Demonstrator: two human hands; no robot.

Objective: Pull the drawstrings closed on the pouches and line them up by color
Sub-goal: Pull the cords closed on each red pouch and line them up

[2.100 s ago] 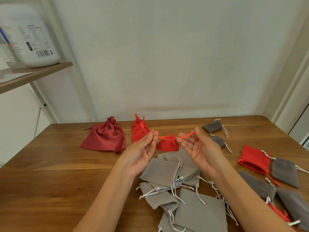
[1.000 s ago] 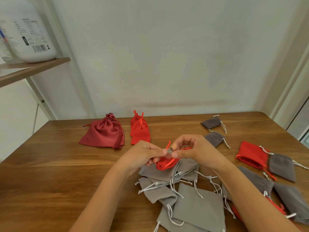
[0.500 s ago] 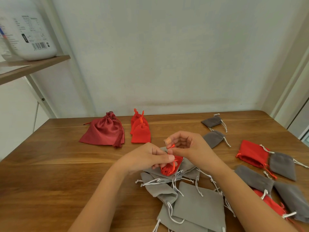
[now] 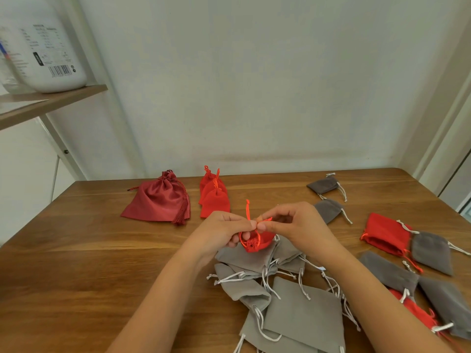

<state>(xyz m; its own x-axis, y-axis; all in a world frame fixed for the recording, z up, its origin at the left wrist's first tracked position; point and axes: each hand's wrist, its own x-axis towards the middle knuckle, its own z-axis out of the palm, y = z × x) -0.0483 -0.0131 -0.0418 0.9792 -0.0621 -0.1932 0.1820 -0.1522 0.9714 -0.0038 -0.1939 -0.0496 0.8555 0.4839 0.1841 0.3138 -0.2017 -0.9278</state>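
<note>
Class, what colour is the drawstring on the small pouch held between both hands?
The drawstring is orange-red, clearest in the head view.

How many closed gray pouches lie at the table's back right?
2: one gray pouch near the far edge, a second gray pouch just in front of it. None seem hidden there.

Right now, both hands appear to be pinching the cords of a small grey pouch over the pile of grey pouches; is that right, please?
Not quite: the pouch being worked is red, not grey. In the head view, the left hand and right hand pinch the cords of a small red pouch over the pile of grey pouches.
</note>
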